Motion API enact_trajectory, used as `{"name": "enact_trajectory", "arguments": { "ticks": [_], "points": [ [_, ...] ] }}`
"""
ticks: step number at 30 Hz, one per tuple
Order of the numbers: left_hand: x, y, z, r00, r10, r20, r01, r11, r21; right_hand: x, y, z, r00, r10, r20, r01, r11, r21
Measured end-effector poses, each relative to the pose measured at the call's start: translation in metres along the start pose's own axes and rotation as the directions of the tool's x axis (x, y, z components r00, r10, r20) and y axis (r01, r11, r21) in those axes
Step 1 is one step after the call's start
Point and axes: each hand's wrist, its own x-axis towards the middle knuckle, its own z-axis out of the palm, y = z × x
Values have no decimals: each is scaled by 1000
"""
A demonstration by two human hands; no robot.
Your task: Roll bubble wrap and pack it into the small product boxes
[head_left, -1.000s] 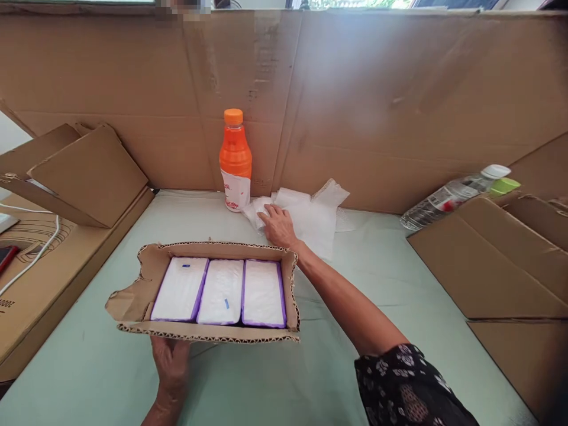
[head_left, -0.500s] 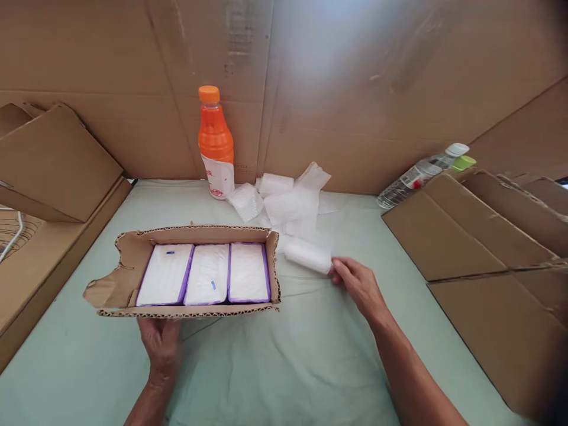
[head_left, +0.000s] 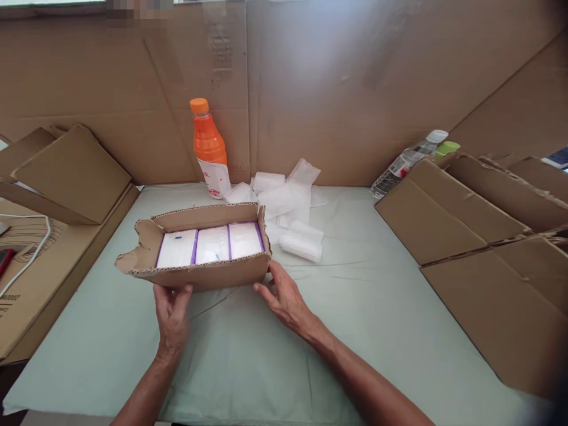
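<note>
An open cardboard box [head_left: 213, 277] with torn, ragged edges is tilted toward me. In it, three white packs [head_left: 213, 244] with purple edges stand side by side. My left hand [head_left: 172, 316] grips the lower front of the box, its fingers partly hidden underneath. At the box's right front corner is my right hand [head_left: 288, 299], with the thumb at the front and the fingertips partly hidden by the end wall. Right of the box lies a rolled piece of bubble wrap [head_left: 302, 244], apart from both hands. More crumpled bubble wrap [head_left: 290, 198] is heaped behind it.
An orange drink bottle [head_left: 210, 148] stands at the back against a cardboard wall [head_left: 310, 106]. A clear bottle [head_left: 406, 165] leans at the right, behind cardboard boxes [head_left: 470, 207]. Another carton [head_left: 75, 177] and a white cable [head_left: 38, 254] are at the left. Pale green cloth [head_left: 355, 331] covers the table.
My right hand has let go of the bubble wrap roll, which now lies beside the pile, and has moved left to the box's corner. The box is tilted differently. The camera view has shifted.
</note>
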Motion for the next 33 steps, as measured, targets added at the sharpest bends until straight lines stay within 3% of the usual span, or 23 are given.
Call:
{"name": "enact_trajectory", "arguments": {
  "ticks": [5, 9, 12, 15, 17, 20, 23, 24, 26, 28, 30, 33],
  "points": [
    [33, 1, 32, 997, 10, 74, -8, 1000, -23, 24, 14, -5, 998, 26, -57, -24, 999, 36],
    [45, -2, 49, 990, -26, 139, 30, 999, -24, 23, 29, -38, 991, -28, -133, 30, 999, 11],
    [26, -2, 42, 984, -83, 160, 87, 996, -18, 23, 47, -77, 949, -97, -301, 44, 983, -180],
    [-10, -3, 27, 976, -168, 137, 168, 986, 6, 28, 61, -106, 932, 18, -362, -138, 941, -309],
    [-34, -5, 15, 967, -209, 148, 207, 978, 31, 25, 59, -111, 940, 87, -328, -200, 924, -326],
    [-59, -4, -3, 951, -224, 211, 207, 973, 99, -6, 35, -100, 979, 85, -186, -139, 945, -296],
    [-67, 3, -20, 943, -209, 260, 161, 967, 196, -54, 2, -91, 996, 33, 84, -29, 998, -48],
    [-68, 7, -24, 943, -197, 269, 139, 965, 222, -68, -5, -92, 993, 6, 117, -12, 998, 54],
    [-69, 15, -26, 949, -141, 282, 70, 966, 249, -84, -8, -99, 1000, 25, 1, -24, 987, 158],
    [-72, 24, -21, 945, -35, 324, -50, 967, 249, -83, 3, -108, 968, 132, -214, -112, 988, 104],
    [-76, 31, -7, 917, 79, 390, -185, 953, 241, -65, 23, -114, 914, 216, -345, -240, 970, -29],
    [-85, 37, 30, 856, 180, 484, -331, 910, 248, -18, 51, -112, 884, 223, -411, -324, 926, -193]
  ]
}}
